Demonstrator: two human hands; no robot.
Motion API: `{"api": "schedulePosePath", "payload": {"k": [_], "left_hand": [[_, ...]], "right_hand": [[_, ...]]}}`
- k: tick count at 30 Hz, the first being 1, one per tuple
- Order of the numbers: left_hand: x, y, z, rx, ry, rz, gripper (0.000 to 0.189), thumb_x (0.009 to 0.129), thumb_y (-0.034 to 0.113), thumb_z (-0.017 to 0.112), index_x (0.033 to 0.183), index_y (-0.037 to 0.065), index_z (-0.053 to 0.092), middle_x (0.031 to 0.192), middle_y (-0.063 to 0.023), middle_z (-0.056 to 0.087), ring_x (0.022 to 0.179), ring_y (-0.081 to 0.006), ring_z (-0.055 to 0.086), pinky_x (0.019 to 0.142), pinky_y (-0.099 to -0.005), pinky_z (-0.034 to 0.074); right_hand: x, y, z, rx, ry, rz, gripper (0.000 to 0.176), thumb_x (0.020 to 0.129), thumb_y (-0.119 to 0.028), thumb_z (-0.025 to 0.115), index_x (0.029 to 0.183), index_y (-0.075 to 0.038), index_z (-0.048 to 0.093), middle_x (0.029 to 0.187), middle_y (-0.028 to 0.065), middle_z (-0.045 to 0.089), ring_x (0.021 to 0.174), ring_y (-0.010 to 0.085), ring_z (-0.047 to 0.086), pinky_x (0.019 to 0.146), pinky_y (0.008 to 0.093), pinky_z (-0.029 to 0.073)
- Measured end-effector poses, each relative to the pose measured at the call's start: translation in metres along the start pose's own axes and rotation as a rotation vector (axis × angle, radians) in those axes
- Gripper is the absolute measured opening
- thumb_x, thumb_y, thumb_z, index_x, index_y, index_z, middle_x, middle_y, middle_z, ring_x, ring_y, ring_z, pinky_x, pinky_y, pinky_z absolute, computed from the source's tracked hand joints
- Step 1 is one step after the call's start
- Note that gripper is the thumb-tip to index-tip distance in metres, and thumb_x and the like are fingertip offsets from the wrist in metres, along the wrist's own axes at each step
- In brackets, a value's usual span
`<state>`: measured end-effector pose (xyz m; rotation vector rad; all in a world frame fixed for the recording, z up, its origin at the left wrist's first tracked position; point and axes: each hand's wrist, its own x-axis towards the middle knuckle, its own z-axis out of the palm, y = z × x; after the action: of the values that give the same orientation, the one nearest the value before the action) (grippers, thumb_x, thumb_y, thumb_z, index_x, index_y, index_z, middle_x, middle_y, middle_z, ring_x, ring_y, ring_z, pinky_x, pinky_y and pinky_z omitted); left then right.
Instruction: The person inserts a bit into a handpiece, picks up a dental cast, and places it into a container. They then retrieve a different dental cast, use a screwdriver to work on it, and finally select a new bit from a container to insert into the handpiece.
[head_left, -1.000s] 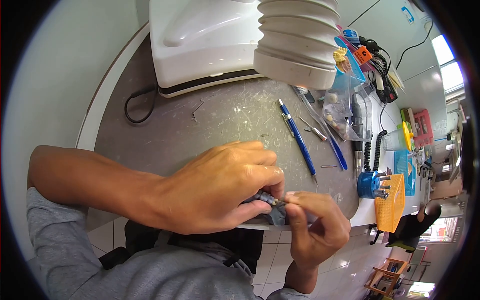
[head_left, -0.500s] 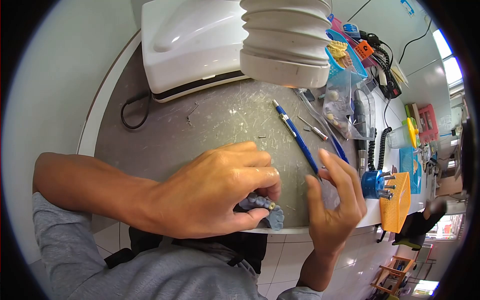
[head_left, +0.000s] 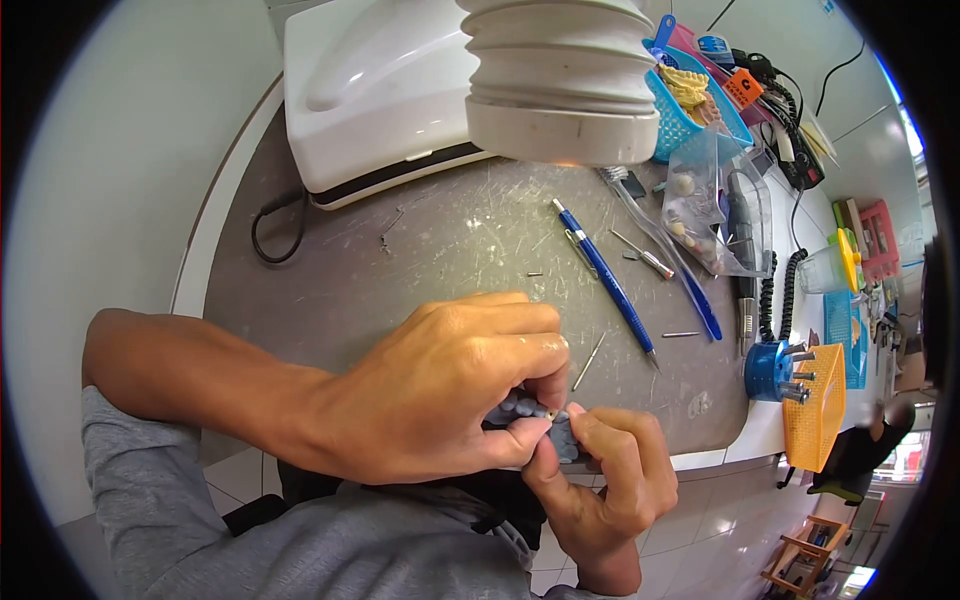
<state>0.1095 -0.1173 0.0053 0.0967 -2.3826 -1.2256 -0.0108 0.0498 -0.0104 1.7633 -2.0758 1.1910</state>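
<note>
A grey dental model (head_left: 563,440) with a row of teeth and a small yellowish tooth piece sits at the desk's front edge, largely covered by my fingers. My left hand (head_left: 440,385) is closed around its left side, thumb and index finger meeting by the yellowish piece. My right hand (head_left: 610,470) is closed too, its thumb and index finger pinching the model's right end. Just above the hands lies a thin metal bur (head_left: 588,362). Farther right are a blue mechanical pencil (head_left: 610,283) and another small bur (head_left: 680,335).
A white ribbed hose (head_left: 562,130) hangs over the desk beside a white machine (head_left: 390,100). To the right are a blue-handled brush (head_left: 700,305), a plastic box (head_left: 715,225), a handpiece (head_left: 742,230), a blue bur holder (head_left: 768,372), an orange basket (head_left: 815,410) and a blue basket (head_left: 675,125) holding casts.
My right hand has moved left from beside the pencil tip to the dental model and closed on its right end. My left hand stays on the model. The view has shifted slightly.
</note>
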Motion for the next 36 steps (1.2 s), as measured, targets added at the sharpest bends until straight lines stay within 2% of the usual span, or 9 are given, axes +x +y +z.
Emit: {"api": "schedulePosePath", "payload": {"k": [8, 13, 19, 26, 29, 32, 34, 35, 36], "left_hand": [[0.0, 0.003, -0.001, -0.002, 0.003, -0.044, 0.018, 0.071, 0.002, 0.079, 0.081, 0.003, 0.064, 0.078, -0.0077, 0.058, 0.07, -0.0229, 0.059, 0.06, -0.0344, 0.047], [0.003, -0.001, -0.001, -0.037, 0.002, 0.006, 0.016, 0.072, 0.002, 0.078, 0.08, 0.002, 0.065, 0.076, -0.0075, 0.058, 0.067, -0.0218, 0.058, 0.058, -0.0336, 0.047], [0.002, 0.003, -0.002, -0.007, -0.018, -0.057, 0.016, 0.072, 0.002, 0.078, 0.081, 0.002, 0.064, 0.078, -0.0082, 0.059, 0.069, -0.0214, 0.059, 0.06, -0.0326, 0.047], [0.002, -0.001, -0.001, -0.05, -0.019, -0.022, 0.016, 0.072, 0.001, 0.077, 0.082, 0.002, 0.065, 0.08, -0.009, 0.059, 0.071, -0.0221, 0.06, 0.062, -0.032, 0.049], [0.005, 0.001, -0.005, -0.082, -0.016, 0.007, 0.017, 0.073, 0.001, 0.077, 0.085, 0.001, 0.065, 0.085, -0.0088, 0.062, 0.074, -0.0191, 0.061, 0.065, -0.0318, 0.049], [0.005, 0.003, -0.016, -0.148, -0.019, -0.069, 0.018, 0.079, -0.002, 0.074, 0.093, 0.001, 0.063, 0.092, -0.0073, 0.064, 0.079, -0.0141, 0.061, 0.071, -0.0303, 0.05], [0.005, 0.002, -0.022, -0.521, -0.024, -0.326, 0.018, 0.086, -0.003, 0.069, 0.101, 0.002, 0.061, 0.098, -0.0059, 0.065, 0.088, -0.0105, 0.063, 0.079, -0.0287, 0.053], [0.005, -0.002, -0.024, -0.517, -0.041, -0.324, 0.018, 0.09, -0.003, 0.068, 0.105, 0.002, 0.059, 0.1, -0.0066, 0.066, 0.097, -0.0103, 0.065, 0.088, -0.0275, 0.055], [0.006, -0.002, -0.026, -0.515, -0.038, -0.319, 0.018, 0.09, -0.003, 0.068, 0.105, 0.002, 0.059, 0.1, -0.0066, 0.066, 0.097, -0.0103, 0.065, 0.088, -0.0275, 0.055]], "right_hand": [[-0.001, 0.0, 0.0, 0.01, -0.01, 0.023, 0.03, 0.078, -0.02, 0.088, 0.093, -0.001, 0.07, 0.081, 0.0092, 0.067, 0.062, 0.0205, 0.06, 0.05, 0.0307, 0.047], [-0.002, -0.001, 0.0, -0.011, -0.009, 0.023, 0.03, 0.078, -0.02, 0.088, 0.093, -0.001, 0.07, 0.082, 0.0093, 0.067, 0.063, 0.0204, 0.06, 0.05, 0.0305, 0.047], [-0.002, 0.001, 0.003, 0.005, 0.017, 0.0, 0.031, 0.078, -0.019, 0.088, 0.094, 0.0, 0.069, 0.083, 0.0098, 0.067, 0.063, 0.0205, 0.06, 0.051, 0.0303, 0.047], [-0.004, 0.0, 0.003, 0.012, 0.014, 0.034, 0.032, 0.077, -0.019, 0.089, 0.095, -0.001, 0.07, 0.084, 0.0093, 0.068, 0.064, 0.0209, 0.061, 0.053, 0.0306, 0.049], [-0.003, 0.0, 0.003, 0.015, 0.034, 0.02, 0.033, 0.075, -0.018, 0.09, 0.096, -0.001, 0.07, 0.085, 0.0091, 0.069, 0.064, 0.0208, 0.061, 0.053, 0.0305, 0.049], [-0.003, -0.004, 0.0, -0.001, -0.003, 0.076, 0.033, 0.073, -0.015, 0.09, 0.096, -0.001, 0.071, 0.085, 0.0094, 0.069, 0.065, 0.0208, 0.062, 0.054, 0.0308, 0.049], [-0.003, -0.007, -0.001, 0.001, -0.011, 0.089, 0.032, 0.073, -0.014, 0.09, 0.096, -0.001, 0.072, 0.085, 0.0095, 0.07, 0.066, 0.0211, 0.063, 0.055, 0.0311, 0.05], [-0.002, -0.007, -0.002, 0.0, -0.021, 0.106, 0.032, 0.072, -0.012, 0.089, 0.096, -0.001, 0.072, 0.086, 0.0097, 0.07, 0.067, 0.0213, 0.063, 0.056, 0.0314, 0.05], [0.0, -0.008, -0.003, -0.001, -0.018, 0.1, 0.032, 0.072, -0.012, 0.089, 0.096, -0.001, 0.072, 0.086, 0.0097, 0.07, 0.067, 0.0213, 0.063, 0.056, 0.0314, 0.05]]}}
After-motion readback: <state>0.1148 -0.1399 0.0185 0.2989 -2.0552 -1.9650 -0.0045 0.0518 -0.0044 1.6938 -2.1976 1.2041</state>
